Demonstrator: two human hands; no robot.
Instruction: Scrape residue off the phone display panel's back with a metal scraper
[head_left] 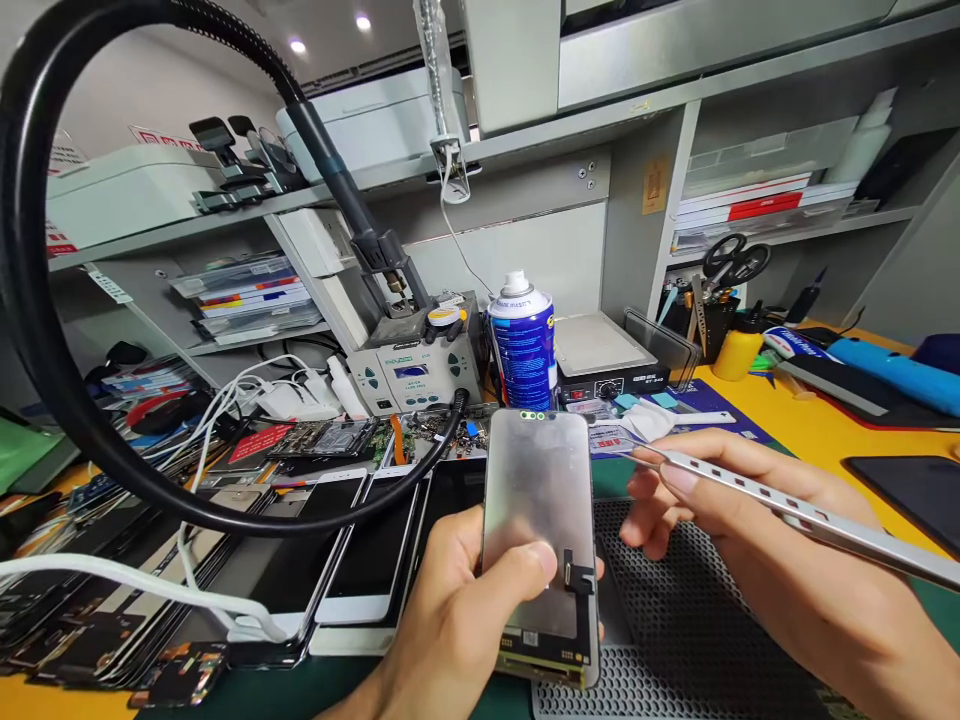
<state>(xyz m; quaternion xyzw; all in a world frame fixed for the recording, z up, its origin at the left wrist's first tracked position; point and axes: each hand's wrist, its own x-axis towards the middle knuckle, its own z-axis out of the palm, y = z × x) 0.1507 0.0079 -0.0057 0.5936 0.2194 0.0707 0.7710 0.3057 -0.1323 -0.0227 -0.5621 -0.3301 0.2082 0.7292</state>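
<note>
A phone screen [536, 490] is held up over the bench, its silvery back toward me and a black flex connector near its lower right. My left hand [480, 600] grips it from the lower left, thumb pressed across the back and fingertips showing at the right edge. To the right, my right hand [750, 520] pinches a pair of silver tweezers [757, 492], tips pointing left toward the screen but apart from it. Below both hands lies a dark perforated mat [690, 600].
A hot air station [412, 365] with a thick black hose [22, 300] looping at left stands behind. Beside it are a blue spray can [523, 345] and a small heating plate [600, 350]. Several phones and screens [367, 560] crowd the left. A yellow bottle [739, 345] stands right.
</note>
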